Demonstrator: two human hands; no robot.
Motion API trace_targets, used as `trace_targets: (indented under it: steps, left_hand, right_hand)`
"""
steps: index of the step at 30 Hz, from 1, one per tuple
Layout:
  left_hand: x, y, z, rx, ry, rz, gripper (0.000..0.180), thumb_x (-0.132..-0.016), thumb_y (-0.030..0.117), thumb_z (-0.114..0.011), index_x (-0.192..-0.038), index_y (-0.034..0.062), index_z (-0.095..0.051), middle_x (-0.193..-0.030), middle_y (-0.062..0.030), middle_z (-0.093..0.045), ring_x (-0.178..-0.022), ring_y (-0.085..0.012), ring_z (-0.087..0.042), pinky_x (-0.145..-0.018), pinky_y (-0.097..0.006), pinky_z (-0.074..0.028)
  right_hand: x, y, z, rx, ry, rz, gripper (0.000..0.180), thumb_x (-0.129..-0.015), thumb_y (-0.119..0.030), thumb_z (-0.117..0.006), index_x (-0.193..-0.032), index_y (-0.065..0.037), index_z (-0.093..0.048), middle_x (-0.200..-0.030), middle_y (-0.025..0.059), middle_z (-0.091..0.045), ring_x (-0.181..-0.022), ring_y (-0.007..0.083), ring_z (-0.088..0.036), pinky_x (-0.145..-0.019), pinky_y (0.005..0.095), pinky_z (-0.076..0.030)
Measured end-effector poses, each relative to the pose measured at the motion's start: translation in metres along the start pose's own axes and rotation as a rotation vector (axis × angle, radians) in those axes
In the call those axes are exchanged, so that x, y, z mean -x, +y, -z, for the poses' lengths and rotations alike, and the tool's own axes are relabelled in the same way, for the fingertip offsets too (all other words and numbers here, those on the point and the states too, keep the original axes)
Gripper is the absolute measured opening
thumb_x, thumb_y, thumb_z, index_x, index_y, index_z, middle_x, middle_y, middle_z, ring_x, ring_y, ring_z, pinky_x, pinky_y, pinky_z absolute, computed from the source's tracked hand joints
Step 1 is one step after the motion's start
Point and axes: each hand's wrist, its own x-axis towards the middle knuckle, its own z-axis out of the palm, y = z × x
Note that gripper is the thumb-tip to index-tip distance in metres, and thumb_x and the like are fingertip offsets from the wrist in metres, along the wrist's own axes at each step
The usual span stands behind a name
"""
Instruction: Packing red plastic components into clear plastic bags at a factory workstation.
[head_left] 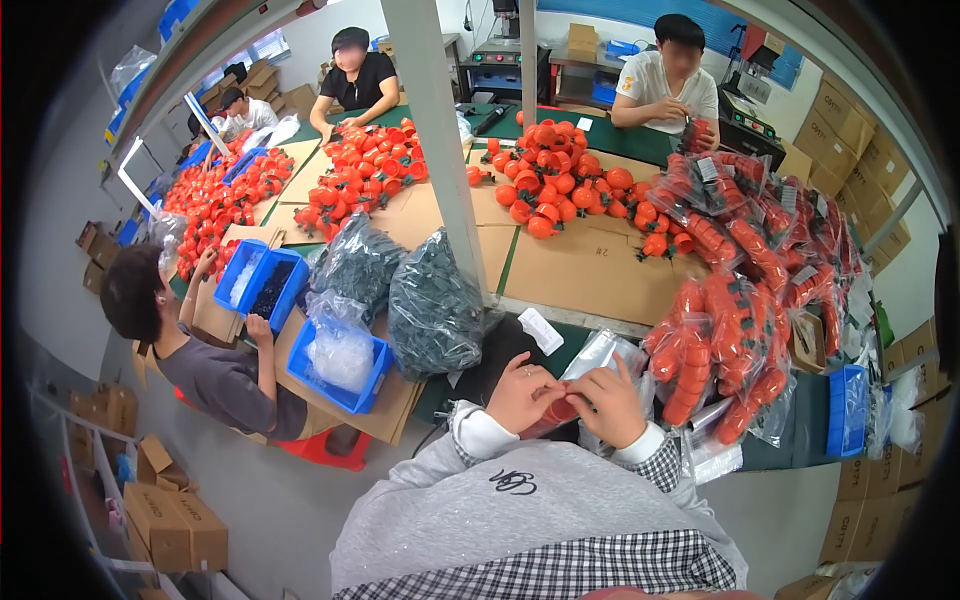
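Observation:
Close to my body, my left hand (522,396) and my right hand (610,402) meet with their fingertips pinched together. Between and below them is a clear plastic bag (551,416) with something red-orange inside, its upper edge held by both hands. My fingers and sleeves cover much of this bag, so its contents are hard to make out. Flat clear bags (606,352) lie just beyond my right hand. To the right, a big heap of filled clear bags (712,335) holds rows of red-orange round parts.
Loose red-orange cups (555,180) are piled on the cardboard-covered table. A grey metal post (448,150) rises ahead. Dark bagged parts (437,310) and a blue bin (375,395) stand at left. Beside them a co-worker (215,345) sits; others work across the table.

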Motion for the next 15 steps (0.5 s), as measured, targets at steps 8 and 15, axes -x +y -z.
trace_targets:
  steps: [8,15]
  left_hand:
    - [-0.002,0.009,0.004,0.052,-0.003,0.090,0.007,-0.071,0.016,-0.069,-0.076,0.0107,-0.067,-0.065,-0.0006,-0.060,-0.063,-0.0174,-0.057,-0.095,-0.042,-0.033]
    - [0.008,-0.006,0.016,-0.002,0.070,0.077,0.007,-0.071,0.014,-0.067,-0.073,0.0080,-0.064,-0.070,-0.0031,-0.063,-0.068,-0.0200,-0.060,-0.096,-0.043,-0.033]
  right_hand:
    - [0.011,0.008,-0.017,0.000,0.053,0.027,0.011,-0.069,-0.003,-0.061,-0.078,-0.007,-0.056,-0.071,0.0052,-0.048,-0.072,0.0222,-0.054,-0.097,0.0482,-0.032]
    - [0.005,0.005,-0.012,-0.035,0.012,0.052,0.011,-0.071,-0.006,-0.062,-0.079,-0.007,-0.056,-0.073,0.0057,-0.050,-0.074,0.0226,-0.054,-0.095,0.0473,-0.034]
